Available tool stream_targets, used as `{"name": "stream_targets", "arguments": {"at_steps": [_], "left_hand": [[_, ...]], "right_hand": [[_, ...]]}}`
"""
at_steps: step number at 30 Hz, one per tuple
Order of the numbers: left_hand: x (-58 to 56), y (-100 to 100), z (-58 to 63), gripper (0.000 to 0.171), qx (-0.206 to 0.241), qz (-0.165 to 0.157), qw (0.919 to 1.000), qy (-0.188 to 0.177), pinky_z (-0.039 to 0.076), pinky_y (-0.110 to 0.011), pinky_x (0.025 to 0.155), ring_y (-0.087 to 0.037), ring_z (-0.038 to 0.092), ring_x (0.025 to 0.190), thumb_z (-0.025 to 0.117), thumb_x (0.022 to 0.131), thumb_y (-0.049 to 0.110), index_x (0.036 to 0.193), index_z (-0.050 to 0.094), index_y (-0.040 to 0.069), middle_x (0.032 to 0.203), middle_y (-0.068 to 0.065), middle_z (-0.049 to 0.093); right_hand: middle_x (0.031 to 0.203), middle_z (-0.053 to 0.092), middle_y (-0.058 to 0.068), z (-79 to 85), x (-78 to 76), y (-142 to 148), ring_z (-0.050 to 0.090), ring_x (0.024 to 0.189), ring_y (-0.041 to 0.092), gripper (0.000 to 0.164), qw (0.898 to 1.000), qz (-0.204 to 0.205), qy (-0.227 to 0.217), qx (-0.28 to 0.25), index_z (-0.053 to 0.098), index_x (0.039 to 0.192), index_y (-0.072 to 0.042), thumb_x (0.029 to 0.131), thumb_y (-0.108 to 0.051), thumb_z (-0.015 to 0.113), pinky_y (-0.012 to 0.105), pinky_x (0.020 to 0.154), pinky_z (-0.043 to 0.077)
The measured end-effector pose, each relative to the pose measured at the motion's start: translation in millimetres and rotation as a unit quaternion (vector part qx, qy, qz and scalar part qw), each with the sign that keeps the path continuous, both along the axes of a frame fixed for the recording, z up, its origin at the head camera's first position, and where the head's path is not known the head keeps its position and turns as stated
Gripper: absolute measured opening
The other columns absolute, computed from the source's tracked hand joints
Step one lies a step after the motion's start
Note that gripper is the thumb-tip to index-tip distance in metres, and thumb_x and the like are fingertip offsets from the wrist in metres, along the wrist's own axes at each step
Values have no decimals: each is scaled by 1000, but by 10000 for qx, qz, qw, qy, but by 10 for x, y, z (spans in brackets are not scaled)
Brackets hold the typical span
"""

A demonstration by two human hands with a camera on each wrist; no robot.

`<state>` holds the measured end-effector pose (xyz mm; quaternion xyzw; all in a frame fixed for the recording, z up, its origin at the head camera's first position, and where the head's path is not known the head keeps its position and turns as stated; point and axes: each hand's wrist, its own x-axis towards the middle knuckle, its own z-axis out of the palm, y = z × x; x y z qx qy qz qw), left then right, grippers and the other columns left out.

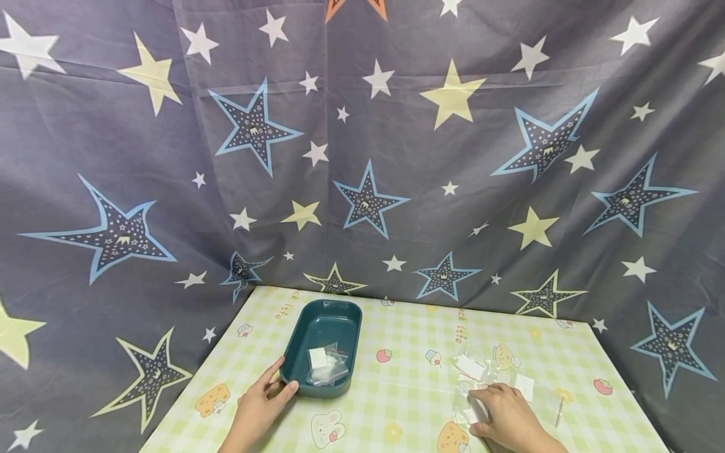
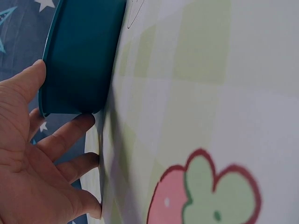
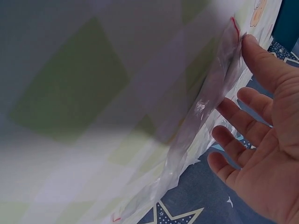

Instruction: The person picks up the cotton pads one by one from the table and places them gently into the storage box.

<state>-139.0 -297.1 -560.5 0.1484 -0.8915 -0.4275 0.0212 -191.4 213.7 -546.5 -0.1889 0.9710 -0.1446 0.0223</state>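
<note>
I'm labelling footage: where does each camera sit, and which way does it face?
Head: on the head, facing forward and down over the checkered tablecloth; left hand and right hand show.
Left wrist: on that wrist, facing the teal tray; left hand shows.
Right wrist: on that wrist, facing a clear plastic bag; right hand shows.
Head and left wrist share the teal tray.

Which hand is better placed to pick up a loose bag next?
Right hand, likely: its fingers are at the clear bags, while the left hand touches the teal tray.
</note>
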Motion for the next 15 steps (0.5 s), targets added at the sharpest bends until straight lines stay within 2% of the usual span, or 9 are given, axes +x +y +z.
{"name": "stream_targets", "arguments": {"at_steps": [3,8,15], "left_hand": [[-4,-3,-9,86,-10,-2,10000,1,33,-83,114,-50,56,143,72,96,64,167,41,26,135,-18,74],[-8,-12,-25,88,7,-20,10000,-39,35,-83,113,-50,58,140,70,95,68,167,41,27,135,-19,74],[-14,-17,-27,89,-29,-35,10000,-73,25,-87,115,-49,60,139,68,95,71,167,40,27,135,-18,74]], "right_hand": [[125,78,11,-7,2,5,66,124,42,67,10000,39,15,-21,78,125,-14,70,-47,96,73,104,49],[123,79,11,-15,0,7,67,123,42,65,10000,49,34,-29,78,124,-13,71,-45,97,73,104,49],[122,79,11,-20,1,3,68,121,41,64,9999,79,83,-53,78,123,-12,71,-43,97,72,103,50]]}}
